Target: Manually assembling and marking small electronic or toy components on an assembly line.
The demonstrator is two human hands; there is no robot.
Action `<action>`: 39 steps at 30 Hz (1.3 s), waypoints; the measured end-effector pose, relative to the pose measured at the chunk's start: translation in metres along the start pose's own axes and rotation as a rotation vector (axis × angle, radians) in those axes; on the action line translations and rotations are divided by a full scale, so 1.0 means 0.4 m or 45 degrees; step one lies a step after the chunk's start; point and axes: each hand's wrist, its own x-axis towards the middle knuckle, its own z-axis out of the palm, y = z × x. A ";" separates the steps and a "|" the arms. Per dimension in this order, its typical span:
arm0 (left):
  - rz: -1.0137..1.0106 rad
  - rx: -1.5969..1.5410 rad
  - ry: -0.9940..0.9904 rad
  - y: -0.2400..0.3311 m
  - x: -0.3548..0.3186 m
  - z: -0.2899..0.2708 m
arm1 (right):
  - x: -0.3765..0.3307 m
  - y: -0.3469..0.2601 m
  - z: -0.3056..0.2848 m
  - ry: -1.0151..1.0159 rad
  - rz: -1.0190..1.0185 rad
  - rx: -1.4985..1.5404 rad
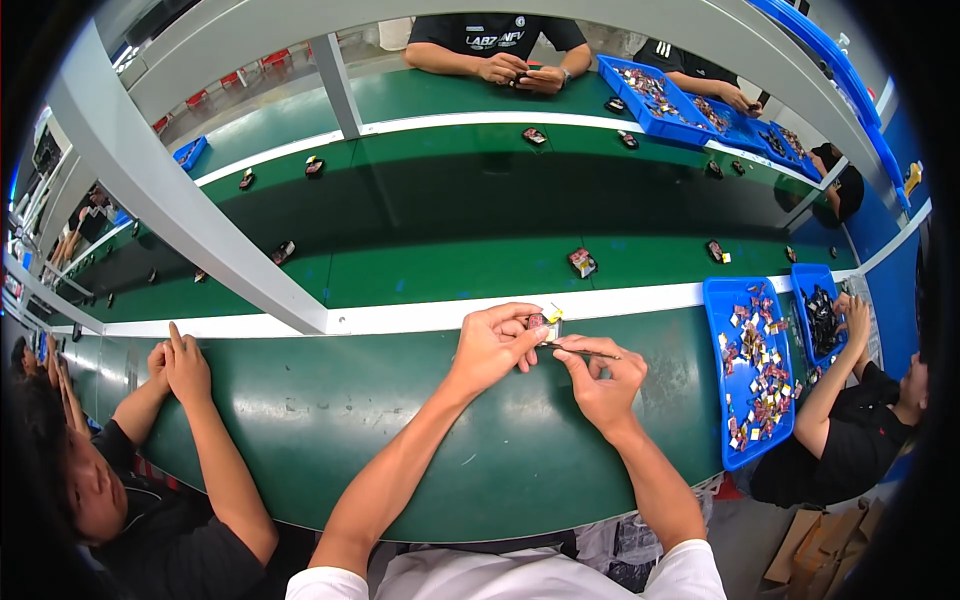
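Observation:
Close to the white rail, my left hand (pixel 492 345) pinches a small black device (pixel 538 322) with a reddish part and a yellow tab on it. My right hand (pixel 607 382) grips a thin dark stick-like tool (pixel 590 352), its tip touching or very near the device; the tool's exact kind cannot be made out. Both hands are held above the green worktop (pixel 430 440). To their right lies a blue tray (pixel 712 400) of small reddish, yellow and white pieces.
Beyond the white rail (pixel 420 315) a green conveyor (pixel 450 270) carries several black devices, one of them a red-and-black device (pixel 582 262). A grey post (pixel 190 190) slants across the left. Co-workers sit left, right and opposite. Further right is a blue tray (pixel 803 345) of black parts.

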 end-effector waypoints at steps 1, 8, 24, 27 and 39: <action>0.005 -0.002 0.023 -0.001 -0.002 0.003 | 0.000 0.001 0.001 -0.003 -0.026 -0.015; -0.011 0.017 0.043 0.002 0.000 0.005 | 0.001 -0.005 0.004 -0.015 -0.049 -0.059; -0.009 0.139 0.294 -0.005 0.056 -0.015 | 0.010 0.016 0.005 0.111 -0.109 -0.065; 0.105 0.218 0.565 0.028 0.125 -0.099 | 0.019 0.028 -0.013 0.207 -0.066 -0.078; 0.468 1.813 0.975 0.154 0.210 -0.240 | 0.012 0.051 -0.015 0.146 0.012 -0.069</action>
